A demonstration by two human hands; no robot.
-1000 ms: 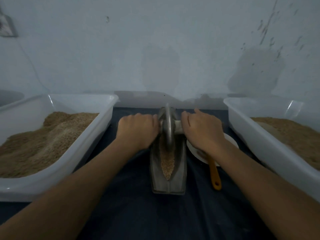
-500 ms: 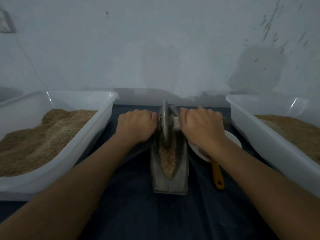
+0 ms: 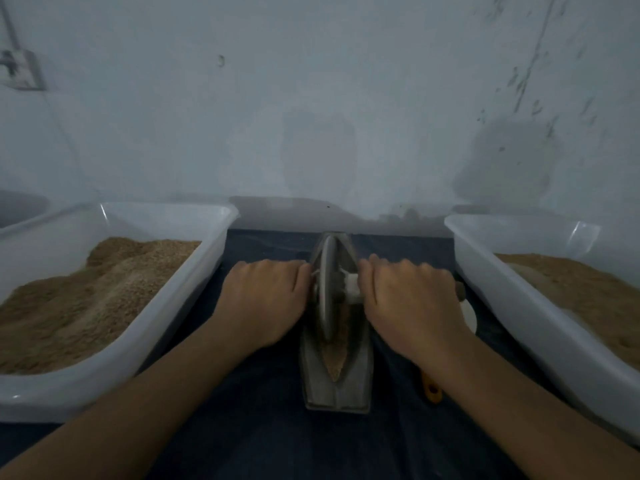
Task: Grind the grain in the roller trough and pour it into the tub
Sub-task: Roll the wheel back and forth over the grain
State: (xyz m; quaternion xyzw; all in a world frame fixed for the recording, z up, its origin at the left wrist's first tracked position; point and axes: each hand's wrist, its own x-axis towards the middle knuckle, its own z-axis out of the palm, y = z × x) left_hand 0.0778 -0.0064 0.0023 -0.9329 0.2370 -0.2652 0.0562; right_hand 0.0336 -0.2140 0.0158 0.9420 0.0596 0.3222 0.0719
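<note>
My left hand point(image 3: 266, 299) and right hand point(image 3: 410, 303) each grip the handle of the round metal wheel point(image 3: 327, 289) between them. It stands in the long metal trough point(image 3: 337, 386), on rough brown grain point(image 3: 334, 358). A smooth white tub point(image 3: 145, 327) sits beside each hand

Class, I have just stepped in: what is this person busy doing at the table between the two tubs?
A person is grinding grain. The left hand and the right hand each grip the axle on either side of the metal roller wheel, which stands in the metal trough. Brown grain lies in its channel. White tubs on the left and right already hold brown meal.
</note>
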